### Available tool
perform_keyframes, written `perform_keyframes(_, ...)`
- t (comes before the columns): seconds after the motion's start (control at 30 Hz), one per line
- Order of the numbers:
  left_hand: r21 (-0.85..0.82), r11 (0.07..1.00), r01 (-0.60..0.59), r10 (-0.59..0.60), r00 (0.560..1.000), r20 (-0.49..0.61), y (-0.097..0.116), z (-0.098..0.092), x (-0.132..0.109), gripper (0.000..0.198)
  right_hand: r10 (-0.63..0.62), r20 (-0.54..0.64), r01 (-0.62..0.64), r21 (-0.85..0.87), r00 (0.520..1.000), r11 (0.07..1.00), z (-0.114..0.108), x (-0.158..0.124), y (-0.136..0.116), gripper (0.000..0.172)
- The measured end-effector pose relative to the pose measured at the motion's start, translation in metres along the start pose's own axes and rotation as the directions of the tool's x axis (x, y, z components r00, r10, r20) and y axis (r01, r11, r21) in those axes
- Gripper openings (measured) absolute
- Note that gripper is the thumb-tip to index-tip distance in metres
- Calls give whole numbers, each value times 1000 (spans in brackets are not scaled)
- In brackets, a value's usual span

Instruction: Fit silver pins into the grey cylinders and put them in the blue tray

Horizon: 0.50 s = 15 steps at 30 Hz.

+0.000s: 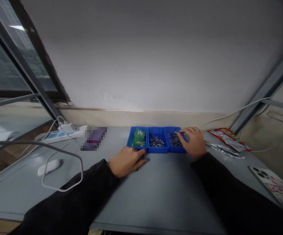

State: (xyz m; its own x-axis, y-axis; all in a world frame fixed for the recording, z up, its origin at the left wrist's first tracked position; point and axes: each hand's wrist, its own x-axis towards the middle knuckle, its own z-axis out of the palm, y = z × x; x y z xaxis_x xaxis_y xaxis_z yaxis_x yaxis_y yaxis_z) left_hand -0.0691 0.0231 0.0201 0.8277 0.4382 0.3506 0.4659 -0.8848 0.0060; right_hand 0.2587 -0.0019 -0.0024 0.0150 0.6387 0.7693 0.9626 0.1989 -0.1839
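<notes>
Three blue bins stand side by side against the wall. In the left bin [136,147] is a green bag [138,136] with small pale pieces. The middle bin [158,149] holds loose shiny metal pins [156,141]. Small dark grey cylinders [175,141] lie in the right bin [178,149]. My right hand [192,141] reaches over that bin, thumb and forefinger pinched on what looks like a small grey cylinder [176,132]. Before the left bin, my left hand [128,160] rests on the table, thumb and forefinger apart; its other fingers are partly hidden.
A power strip [58,134] with a white charger and a blurred purple item [94,138] lie left. A white mouse-like object [48,167] and a looped cable [82,169] are nearer. To the right are a red packet [229,138], clear plastic [226,150] and a phone [275,187].
</notes>
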Motion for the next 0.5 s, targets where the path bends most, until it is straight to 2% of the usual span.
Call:
perform_keyframes(0.1, 83, 996, 39, -47, 994, 96, 2, 1, -1, 38, 117, 100, -116, -16, 988, 993, 7, 7, 16, 15)
perform_keyframes(0.2, 118, 990, 76, -100, 970, 220, 4, 0, -2, 34, 206, 222, -201, -47, 953, 978, 18, 18, 21, 14)
perform_keyframes(0.33, 106, 986, 132, -156, 951, 267, 5, 2, -2, 29, 223, 365, -196, -112, 904, 974, 38, 32, 21, 11)
perform_keyframes(0.4, 84, 985, 152, -169, 951, 259, 5, 3, -2, 26, 211, 364, -176, -129, 907, 976, 44, 36, 20, 14)
perform_keyframes(0.5, 39, 989, 144, -149, 959, 240, 5, 5, -2, 22, 196, 274, -168, -123, 942, 978, 43, 35, 19, 15)
